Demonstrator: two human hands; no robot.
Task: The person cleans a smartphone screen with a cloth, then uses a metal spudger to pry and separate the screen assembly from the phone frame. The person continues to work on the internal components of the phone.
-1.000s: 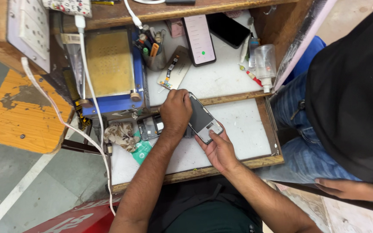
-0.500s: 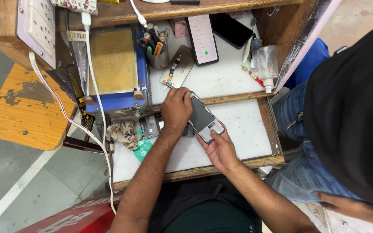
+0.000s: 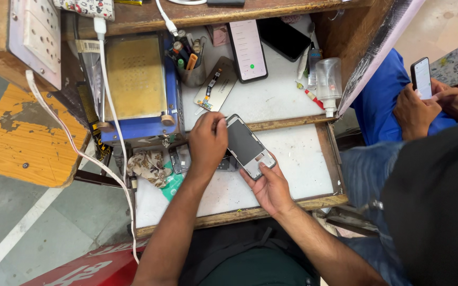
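A dark-screened phone is tilted over the white work board. My right hand cups its lower end from below. My left hand lies along its left edge, fingers pinched at the top corner on what looks like a small thin tool. A flat phone part lies on the board under my left wrist.
A blue heating-plate machine and a cup of tools stand at the back left. A lit phone, a dark phone and a clear bottle lie behind. Another person's hands hold a phone at right. A crumpled cloth lies nearby.
The view has shifted, bringing the other person's hands and phone into sight at right. My hands stay on the phone, and my left fingers have crept toward its top corner.
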